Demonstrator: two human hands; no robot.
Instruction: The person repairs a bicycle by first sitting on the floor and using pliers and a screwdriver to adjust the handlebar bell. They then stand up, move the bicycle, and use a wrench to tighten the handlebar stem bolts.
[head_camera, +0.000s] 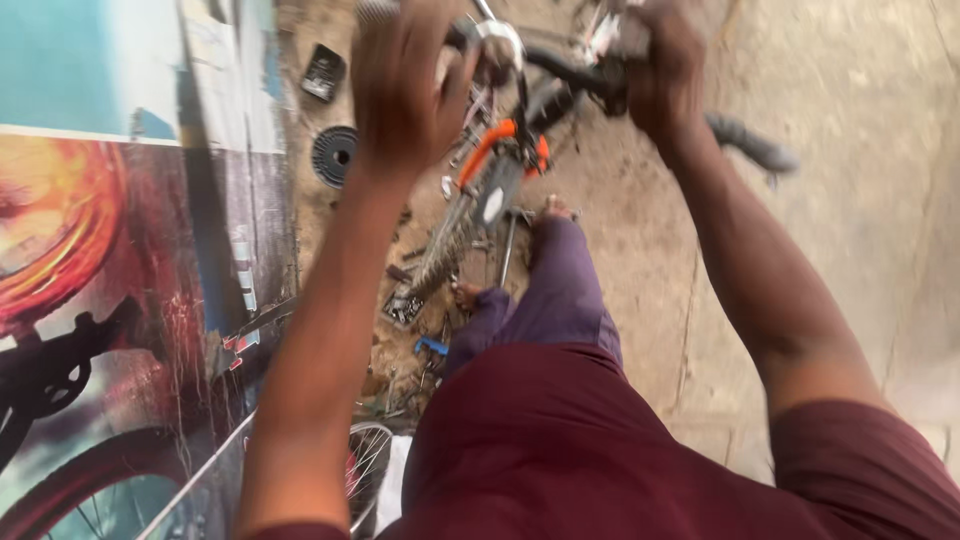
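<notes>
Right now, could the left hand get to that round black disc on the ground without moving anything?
Probably yes. The left hand is up by the handlebar, and the black disc lies uncovered on the dirt just below it, with nothing between.

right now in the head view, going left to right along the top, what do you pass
Colourful bicycle poster → small dark rectangular part → round black disc → left hand → bicycle frame with orange fork → right hand on the handlebar → bare dirt ground.
</notes>
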